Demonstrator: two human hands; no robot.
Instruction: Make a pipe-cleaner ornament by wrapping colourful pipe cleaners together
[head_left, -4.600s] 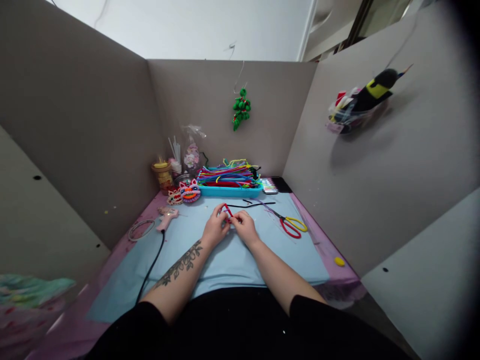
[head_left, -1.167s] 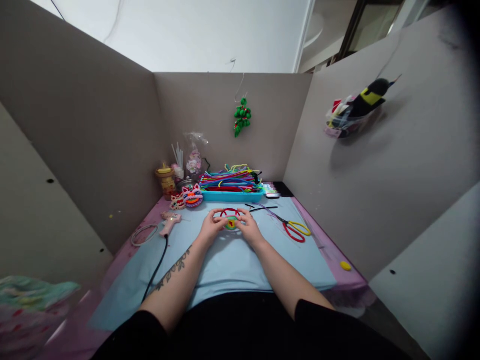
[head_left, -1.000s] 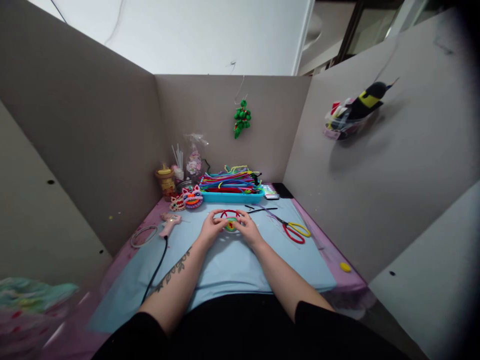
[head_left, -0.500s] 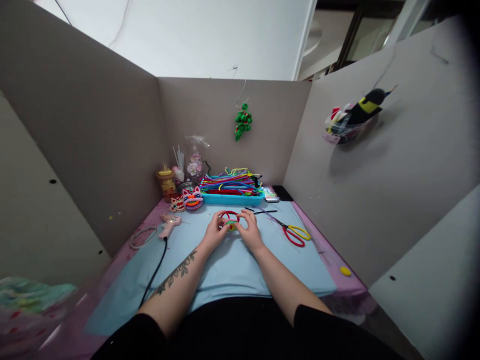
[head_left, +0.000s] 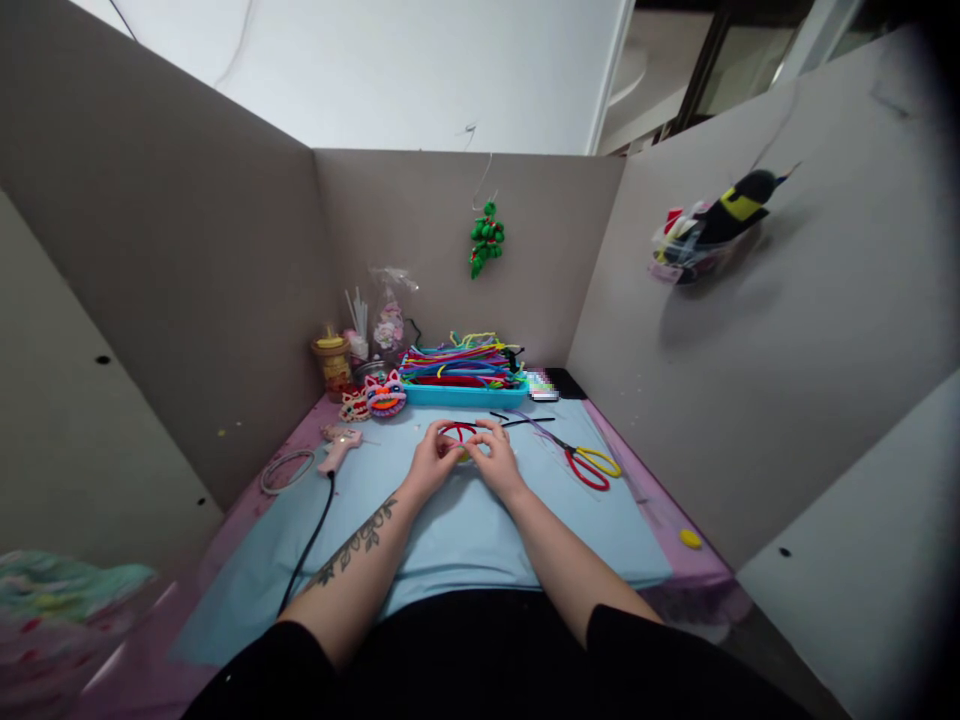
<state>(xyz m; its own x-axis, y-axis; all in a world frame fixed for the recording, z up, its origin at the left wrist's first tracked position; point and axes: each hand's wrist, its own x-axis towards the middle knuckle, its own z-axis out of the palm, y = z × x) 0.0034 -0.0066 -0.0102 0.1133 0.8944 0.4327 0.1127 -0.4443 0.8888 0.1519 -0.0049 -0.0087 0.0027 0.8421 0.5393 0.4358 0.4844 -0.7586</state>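
Note:
Between my hands is a small craft piece of pipe cleaners (head_left: 459, 430), with a red looped frame and a bit of yellow-green at its near side. My left hand (head_left: 435, 458) grips its left side, thumb and fingers pressed together. From the right, my right hand (head_left: 495, 460) pinches the same piece near its front. The thumbs almost meet and hide much of it. Just beyond my right hand lie short black pipe cleaners (head_left: 529, 422). Scissors (head_left: 589, 466) with red and yellow handles rest farther right on the blue cloth (head_left: 465, 540).
A blue basket (head_left: 465, 397) of colourful pipe cleaners stands at the back, beside a phone (head_left: 544, 386). Left of it sit a lion-head craft (head_left: 385, 395) and a lidded cup (head_left: 332, 365). A pink glue gun (head_left: 341, 448) trails its black cord on the left. Partitions enclose three sides.
My right thumb and fingers have moved in closer to the left thumb, covering more of the piece's green and yellow front. Other things on the table stay where they were.

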